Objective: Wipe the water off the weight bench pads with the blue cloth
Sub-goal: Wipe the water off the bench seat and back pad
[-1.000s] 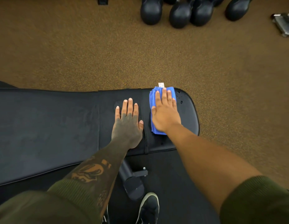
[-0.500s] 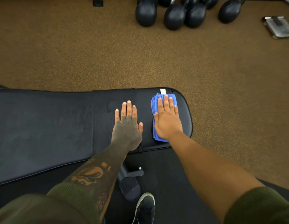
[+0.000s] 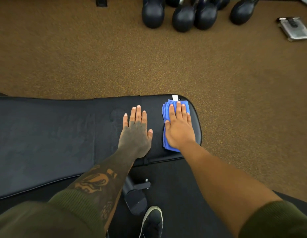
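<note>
Your right hand (image 3: pixel 179 129) lies flat, ungripped, on the blue cloth (image 3: pixel 166 143): soft, light, likely bunches on slick pad (image 3: pixel 63 134); left hand (image 3: pixel 135 134) open, bracing

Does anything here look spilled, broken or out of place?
Nothing stands out. The right hand presses a folded blue cloth flat on the end of the bench pad, the left hand lies flat beside it, and kettlebells stand on the floor beyond. Any water left is too faint to see.
</note>
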### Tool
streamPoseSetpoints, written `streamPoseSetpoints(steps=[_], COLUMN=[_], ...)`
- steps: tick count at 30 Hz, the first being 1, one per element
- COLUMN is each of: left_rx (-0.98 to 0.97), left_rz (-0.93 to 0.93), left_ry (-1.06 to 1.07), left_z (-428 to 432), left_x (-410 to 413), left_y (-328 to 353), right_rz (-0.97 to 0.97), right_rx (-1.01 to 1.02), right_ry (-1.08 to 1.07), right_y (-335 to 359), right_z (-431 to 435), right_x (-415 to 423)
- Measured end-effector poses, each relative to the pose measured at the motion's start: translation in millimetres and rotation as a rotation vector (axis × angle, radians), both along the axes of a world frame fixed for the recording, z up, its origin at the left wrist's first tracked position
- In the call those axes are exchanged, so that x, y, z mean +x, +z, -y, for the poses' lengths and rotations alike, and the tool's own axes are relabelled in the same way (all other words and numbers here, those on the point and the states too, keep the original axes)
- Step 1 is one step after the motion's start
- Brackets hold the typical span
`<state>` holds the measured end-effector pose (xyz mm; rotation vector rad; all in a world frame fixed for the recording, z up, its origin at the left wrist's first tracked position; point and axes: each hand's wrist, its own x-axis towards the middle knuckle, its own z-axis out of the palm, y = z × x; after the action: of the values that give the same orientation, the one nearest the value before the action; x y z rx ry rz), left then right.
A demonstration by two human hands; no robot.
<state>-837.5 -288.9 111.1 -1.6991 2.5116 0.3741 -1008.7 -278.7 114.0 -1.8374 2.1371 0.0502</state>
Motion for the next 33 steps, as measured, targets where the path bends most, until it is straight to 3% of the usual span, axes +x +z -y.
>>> streamPoseSetpoints(steps=[3, 9, 18, 24, 33], left_rx=[0.000, -0.026, -0.020, 0.006, -0.007], left_rz=[0.004, 0.046, 0.052, 0.063, 0.060], left_ry=[0.002, -0.005, -0.062, -0.042, -0.037], left_z=[4, 5, 7, 7, 7], left_x=[-7, -10, -14, -25, -24], left_y=[-2, -4, -2, 0, -3], right_rz=[0.011, 0.047, 0.017, 0.067, 0.034], right_rx=[-0.015, -0.048, -0.045, -0.063, -0.033], right_ry=[-0.023, 0.133, -0.018, 0.127, -0.035], right_y=[0, -1, -1, -1, -3], right_z=[12, -10, 24, -1, 58], right_x=[9, -6, -13, -23, -29])
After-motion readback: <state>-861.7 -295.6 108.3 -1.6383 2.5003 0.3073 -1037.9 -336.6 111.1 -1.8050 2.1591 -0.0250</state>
